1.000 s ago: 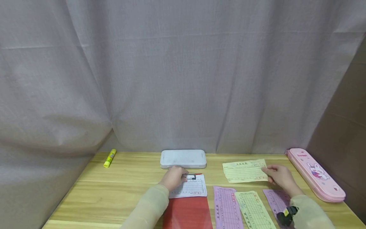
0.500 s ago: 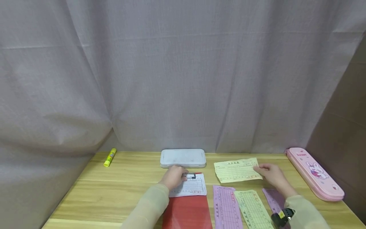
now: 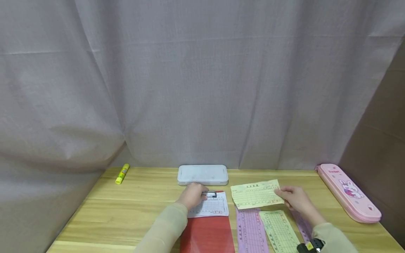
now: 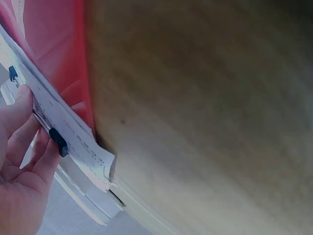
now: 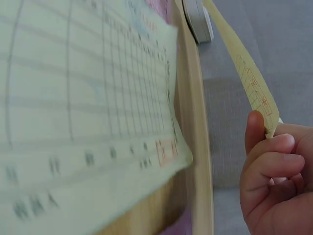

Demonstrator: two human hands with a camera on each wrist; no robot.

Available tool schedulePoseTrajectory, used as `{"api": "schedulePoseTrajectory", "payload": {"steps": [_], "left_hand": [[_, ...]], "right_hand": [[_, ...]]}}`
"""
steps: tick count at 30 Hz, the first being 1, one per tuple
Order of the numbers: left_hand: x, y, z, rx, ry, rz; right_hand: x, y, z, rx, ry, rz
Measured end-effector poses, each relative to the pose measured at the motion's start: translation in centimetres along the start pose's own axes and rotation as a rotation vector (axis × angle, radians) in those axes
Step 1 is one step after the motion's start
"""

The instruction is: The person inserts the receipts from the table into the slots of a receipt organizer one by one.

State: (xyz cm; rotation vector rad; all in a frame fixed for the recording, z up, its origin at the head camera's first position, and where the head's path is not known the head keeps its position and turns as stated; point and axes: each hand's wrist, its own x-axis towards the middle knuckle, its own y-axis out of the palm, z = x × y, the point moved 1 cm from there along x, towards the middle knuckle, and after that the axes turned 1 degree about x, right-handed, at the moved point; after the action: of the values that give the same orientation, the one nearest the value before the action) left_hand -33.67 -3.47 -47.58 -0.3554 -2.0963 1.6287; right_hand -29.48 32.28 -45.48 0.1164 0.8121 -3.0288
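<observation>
My left hand (image 3: 191, 196) grips the metal clip (image 3: 209, 194) at the top of a red folder (image 3: 207, 234). White printed slips (image 3: 210, 207) lie under that clip; in the left wrist view the clip's black end (image 4: 58, 142) shows between thumb and fingers. My right hand (image 3: 295, 200) pinches the right edge of a yellow slip (image 3: 256, 194), raised over the table, its left part overlapping the top of a purple slip (image 3: 252, 232). In the right wrist view thumb and finger hold the yellow slip's corner.
Another yellow slip (image 3: 280, 230) and a second purple slip (image 3: 303, 225), partly hidden by the right arm, lie on the table. A white case (image 3: 202, 174) stands at the back, a pink pencil case (image 3: 349, 193) at the right, a yellow glue stick (image 3: 122, 173) far left.
My right hand has carried the yellow slip leftward, then a little nearer, so it overlaps the purple slip. The left hand has stayed at the clip.
</observation>
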Motion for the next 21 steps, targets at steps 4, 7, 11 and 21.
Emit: {"api": "schedulePoseTrajectory", "payload": {"steps": [4,7,11,21], "left_hand": [[0.0,0.0,0.0,0.004,0.009,-0.006],[0.0,0.0,0.0,0.008,0.013,-0.007],[-0.1,0.0,0.0,0.01,0.012,-0.003],[0.0,-0.2,0.1,0.005,0.021,-0.011]], "right_hand": [[-0.3,0.9,0.3,0.035,-0.007,0.041],[-0.4,1.5,0.5,0.038,0.0,0.051],[-0.7,2.2,0.9,0.047,0.006,0.05],[-1.5,4.5,1.4,0.105,0.019,0.151]]}}
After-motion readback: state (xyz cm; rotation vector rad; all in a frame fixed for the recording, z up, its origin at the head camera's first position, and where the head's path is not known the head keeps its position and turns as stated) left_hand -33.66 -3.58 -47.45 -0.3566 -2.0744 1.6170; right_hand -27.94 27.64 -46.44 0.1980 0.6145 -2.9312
